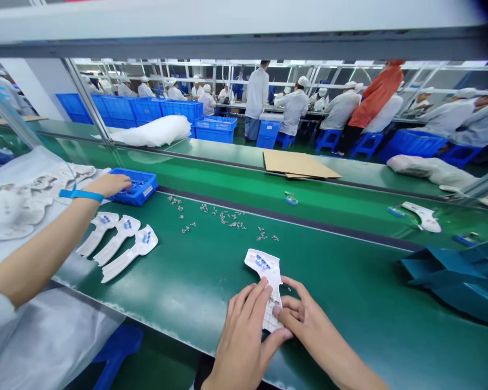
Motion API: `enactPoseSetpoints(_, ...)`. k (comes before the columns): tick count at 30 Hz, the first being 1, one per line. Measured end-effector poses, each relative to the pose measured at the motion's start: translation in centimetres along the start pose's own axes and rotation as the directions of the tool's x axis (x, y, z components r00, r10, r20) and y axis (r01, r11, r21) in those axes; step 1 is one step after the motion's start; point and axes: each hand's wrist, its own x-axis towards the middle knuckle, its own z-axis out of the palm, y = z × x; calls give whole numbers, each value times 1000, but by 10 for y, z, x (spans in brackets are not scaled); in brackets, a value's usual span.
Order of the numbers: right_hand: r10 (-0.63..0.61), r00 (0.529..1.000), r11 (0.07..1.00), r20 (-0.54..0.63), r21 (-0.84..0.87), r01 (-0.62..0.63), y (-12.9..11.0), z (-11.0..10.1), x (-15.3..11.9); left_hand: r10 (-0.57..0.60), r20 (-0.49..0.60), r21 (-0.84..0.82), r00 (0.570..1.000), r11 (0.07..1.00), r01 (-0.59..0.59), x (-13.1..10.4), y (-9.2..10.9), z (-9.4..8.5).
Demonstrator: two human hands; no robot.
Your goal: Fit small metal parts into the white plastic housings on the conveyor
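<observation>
The head view shows the white shell (269, 273) in front of you, its wide head pointing to 12 o'clock and its ribbed handle between your hands. Your left hand (244, 327) lies along the handle from 8 o'clock, fingers extended against it. Your right hand (303, 317) holds it from 4 o'clock, thumb on the ribs, index finger curved by the neck. Neither hand is clenched.

From the shell, small metal pieces (233, 219) are scattered between 10 and 12 o'clock. Three similar shells (126, 246) lie at 9 to 10 o'clock; beyond them, a co-worker's hand (111, 185) reaches into a blue tray (140, 199). The worktop (350, 292) stretches between your right hand and the teal part (459, 276) at 3 o'clock. Its near edge runs below your wrists; a dark strip (329, 226) borders the far side, with the green belt (244, 184) past it.
</observation>
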Motion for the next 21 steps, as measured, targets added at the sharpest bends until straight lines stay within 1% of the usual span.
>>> enactPoseSetpoints(2,-22,999,999,29,34,21,-8,-5,12,50,-91,81,995,996,-43,0,-11,-12)
enactPoseSetpoints(3,-32,999,999,28,42,31,-14,-10,22,59,-149,148,987,988,-37,1,-21,-22)
enactPoseSetpoints(4,-46,999,998,18,39,45,-21,-16,34,50,-219,226,974,974,1,1,-34,-34)
enactPoseSetpoints(6,-106,994,994,-27,-5,106,-39,-30,64,-8,-351,371,936,917,147,2,-68,-64)
enactPoseSetpoints(7,-151,987,988,-56,-50,148,-49,-37,83,-34,-436,423,899,874,238,1,-87,-80)
enactPoseSetpoints(8,-199,975,976,-99,-110,188,-59,-44,103,-55,-491,473,869,821,319,0,-106,-95)
enactPoseSetpoints(10,-267,943,936,-198,-285,206,-81,-56,143,-127,-581,533,804,688,493,-5,-139,-119)
enactPoseSetpoints(12,-311,913,909,-264,-363,204,-101,-65,178,-181,-599,563,780,597,571,-10,-161,-132)
enactPoseSetpoints(14,-363,879,879,-308,-425,215,-115,-74,200,-197,-605,580,771,554,597,-17,-170,-137)
enactPoseSetpoints(15,-394,862,858,-319,-464,220,-118,-78,205,-190,-607,588,772,547,597,-20,-170,-137)
enactPoseSetpoints(17,-455,837,799,-304,-555,233,-113,-84,204,-169,-605,600,778,546,585,-26,-164,-132)
enactPoseSetpoints(19,-489,844,732,-219,-630,260,-98,-85,189,-145,-579,617,802,566,547,-32,-155,-123)
enactPoseSetpoints(21,-501,863,637,-64,-702,318,-77,-84,169,-85,-509,644,856,623,445,-36,-144,-109)
